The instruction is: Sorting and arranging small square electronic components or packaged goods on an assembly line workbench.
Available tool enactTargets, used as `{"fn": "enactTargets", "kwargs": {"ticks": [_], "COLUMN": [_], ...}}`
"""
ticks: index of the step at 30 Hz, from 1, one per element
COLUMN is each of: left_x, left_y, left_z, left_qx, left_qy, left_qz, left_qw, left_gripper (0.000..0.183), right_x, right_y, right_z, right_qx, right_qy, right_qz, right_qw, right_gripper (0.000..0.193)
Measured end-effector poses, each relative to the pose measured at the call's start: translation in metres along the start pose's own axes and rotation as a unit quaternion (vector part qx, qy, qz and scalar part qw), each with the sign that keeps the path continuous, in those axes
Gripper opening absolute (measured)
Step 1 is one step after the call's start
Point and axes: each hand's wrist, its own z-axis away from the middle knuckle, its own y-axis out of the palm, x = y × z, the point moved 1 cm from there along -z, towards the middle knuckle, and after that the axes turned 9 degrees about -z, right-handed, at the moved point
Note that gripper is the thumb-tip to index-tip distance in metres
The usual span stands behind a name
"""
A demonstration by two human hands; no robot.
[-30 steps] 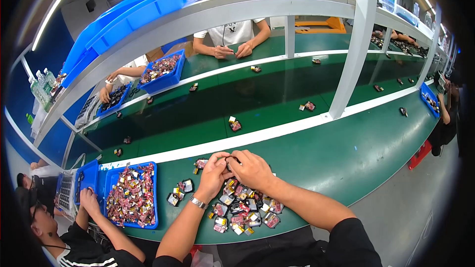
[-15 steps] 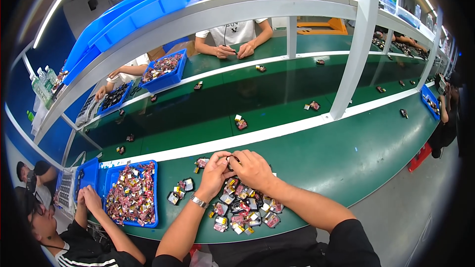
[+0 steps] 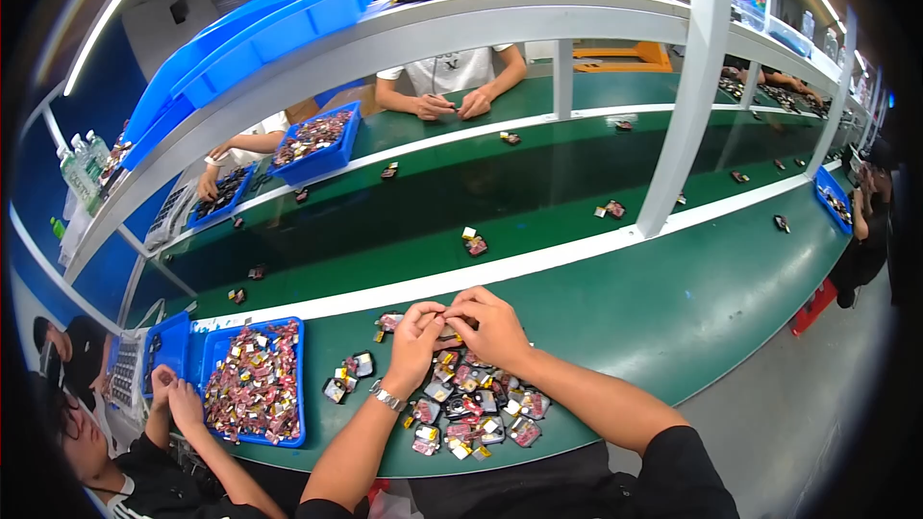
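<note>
Both my hands meet over the green bench and pinch one small electronic module (image 3: 448, 334), dark-edged with a pale and yellowish part. My left hand (image 3: 415, 338), with a metal-band watch on its wrist, grips it from the left. From the right, my right hand (image 3: 492, 329) closes on it with thumb and fingertips, which partly cover it. Just below my hands lies a loose pile of similar modules (image 3: 471, 404), black-cased with pink boards and white and yellow pieces. A few more modules (image 3: 348, 375) lie left of my left wrist.
A blue tray (image 3: 302, 375) full of small pink-and-white parts stands left, near a co-worker's hands (image 3: 175, 392). Beyond the white rail (image 3: 385, 290), modules (image 3: 475, 245) lie on the green belt. A grey post (image 3: 678, 115) and overhead shelf (image 3: 461, 24) frame the far side, where another person works.
My fingers have shifted on the module, and more of its face now shows between them. The modules on the belt have moved slightly right. The left co-worker's hands have come apart a little.
</note>
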Motion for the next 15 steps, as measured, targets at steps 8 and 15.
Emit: {"fn": "enactTargets", "kwargs": {"ticks": [8,15], "left_x": [-0.003,-0.003], "left_y": [-0.002,-0.007], "left_z": [0.001,0.002], "left_qx": [0.013,0.014], "left_qy": [0.032,0.041], "left_qz": [-0.023,-0.034], "left_qw": [0.999,0.998], "left_gripper": [0.024,0.031], "right_x": [-0.018,-0.106], "right_y": [-0.007,-0.109], "right_z": [-0.016,-0.062], "right_qx": [-0.003,-0.205], "right_qy": [0.167,0.286], "right_qz": [-0.165,0.035], "right_qw": [0.972,0.935], "right_gripper": [0.016,0.013]}}
